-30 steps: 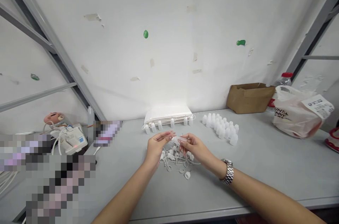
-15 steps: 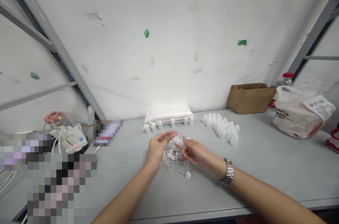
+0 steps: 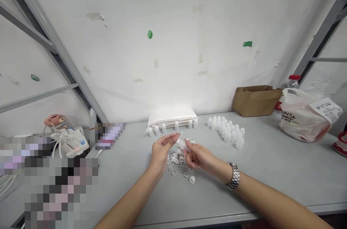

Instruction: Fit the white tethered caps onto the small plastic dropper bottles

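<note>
R hand (image 3: 199, 155) grasps a small translucent white plastic bottle (image 3: 184, 145) btwn thumb & fingers, lying tilted in the air near the counter's middle, neck end toward the L hand (image 3: 160, 149). L hand has thumb & index pinched on a small white plastic piece (image 3: 181, 133), its tip poking past the fingertips; exact shape too small to tell. Below & btwn both hands: a tangled heap of white plastic caps w/ thin ring straps (image 3: 175, 159) on the grey flat-topped counter (image 3: 271, 171), w/ one loose white cap (image 3: 192, 179) at its near edge. R wrist has a silver metal-link watch (image 3: 233, 175). Behind the hands, six small white capped bottles (image 3: 176, 125) stand in a loose row in front of a flat white rectangular item (image 3: 173, 115) by the wall. To the right, a tight cluster of translucent white plastic bottles (image 3: 227, 135), standing upright. Far right: brown cardboard box (image 3: 255, 103), printed white plastic bag (image 3: 300, 115) w/ label, & clear red-capped bottle (image 3: 294, 81) behind it. Far left: white cabled box (image 3: 73, 143), pink toy head (image 3: 55, 120) just behind it.
</note>
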Motion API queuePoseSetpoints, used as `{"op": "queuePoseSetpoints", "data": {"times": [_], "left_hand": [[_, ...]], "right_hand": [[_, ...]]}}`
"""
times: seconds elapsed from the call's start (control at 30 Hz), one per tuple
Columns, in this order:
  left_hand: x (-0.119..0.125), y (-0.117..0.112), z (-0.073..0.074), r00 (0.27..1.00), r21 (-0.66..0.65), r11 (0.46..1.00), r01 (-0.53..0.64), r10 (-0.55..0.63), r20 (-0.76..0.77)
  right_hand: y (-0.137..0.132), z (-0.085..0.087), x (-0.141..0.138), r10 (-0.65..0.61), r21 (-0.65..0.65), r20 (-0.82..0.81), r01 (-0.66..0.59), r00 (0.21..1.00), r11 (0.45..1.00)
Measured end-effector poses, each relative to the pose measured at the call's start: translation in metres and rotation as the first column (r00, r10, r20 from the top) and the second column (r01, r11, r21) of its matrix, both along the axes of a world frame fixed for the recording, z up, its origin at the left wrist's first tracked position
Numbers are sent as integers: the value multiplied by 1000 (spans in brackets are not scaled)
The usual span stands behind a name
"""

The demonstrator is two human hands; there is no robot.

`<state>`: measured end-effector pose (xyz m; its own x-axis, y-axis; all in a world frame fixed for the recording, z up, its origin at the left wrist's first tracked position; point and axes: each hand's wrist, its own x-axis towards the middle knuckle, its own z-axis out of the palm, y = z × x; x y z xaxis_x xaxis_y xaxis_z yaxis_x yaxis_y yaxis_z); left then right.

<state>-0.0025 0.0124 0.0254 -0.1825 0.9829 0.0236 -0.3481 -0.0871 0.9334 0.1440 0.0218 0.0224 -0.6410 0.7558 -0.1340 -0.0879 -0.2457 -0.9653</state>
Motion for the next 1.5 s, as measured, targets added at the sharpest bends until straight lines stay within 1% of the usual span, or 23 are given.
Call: {"op": "queuePoseSetpoints", "data": {"times": [0.07,0.1,0.23,0.3,0.33,0.4,0.47,0.57,0.63,0.7,0.83,0.9,0.97,1.03,1.17,1.27,1.33,1.4,1.47,1.5], "left_hand": [[0,-1,1,1000,8,1000,9,-8,-10],[0,-1,2,1000,6,1000,6,-6,-16],[-1,0,-1,1000,-18,999,-30,29,-8],[-1,2,-3,999,-31,999,-33,33,11],[-1,3,-5,999,-35,999,-29,29,23],[-1,4,-8,999,-33,999,-15,17,51],[0,4,-10,997,-17,1000,-9,11,82],[2,4,-11,993,8,1000,-11,10,115],[2,4,-11,994,23,1000,-7,4,113],[3,3,-10,997,36,999,0,-3,83],[4,0,-7,1000,24,1000,16,-16,23],[6,-1,-6,999,-3,999,40,-39,25],[8,-2,-5,998,-33,998,52,-51,44],[9,-3,-5,997,-54,998,39,-35,71],[6,-1,-7,988,-83,997,11,2,154],[2,1,-8,982,-91,995,31,-14,188],[1,2,-7,984,-85,995,42,-27,179],[1,3,-6,986,-67,997,45,-33,164],[3,2,-5,987,-49,997,54,-46,153],[3,2,-5,988,-46,997,63,-56,147]], "right_hand": [[0,3,0,5,-41,-17,-5,1000,999],[0,2,0,-19,-27,-22,18,1000,999],[1,-7,0,-137,135,-28,140,990,981],[2,-12,0,-159,190,-46,165,986,968],[2,-13,-1,-162,195,-60,171,985,966],[1,-12,-1,-161,152,-100,175,982,973],[0,-8,-1,-145,40,-159,153,977,987],[-3,0,-1,-98,-137,-269,62,958,989],[-4,2,-1,-72,-189,-303,14,950,982],[-3,0,-1,-57,-196,-274,3,960,981],[0,-5,-1,-21,-140,-107,6,994,990],[0,-5,0,-37,-46,-30,36,999,998],[-1,-3,1,-89,78,20,87,996,993],[-2,0,2,-132,148,28,127,991,981],[0,0,1,-181,172,29,173,983,970],[3,-2,1,-203,210,35,191,979,959],[5,-3,3,-154,169,15,149,988,974],[6,-3,4,-45,44,-18,45,999,998],[5,-3,5,59,-79,-47,-62,997,995],[5,-3,5,82,-100,-43,-86,996,991]]}}
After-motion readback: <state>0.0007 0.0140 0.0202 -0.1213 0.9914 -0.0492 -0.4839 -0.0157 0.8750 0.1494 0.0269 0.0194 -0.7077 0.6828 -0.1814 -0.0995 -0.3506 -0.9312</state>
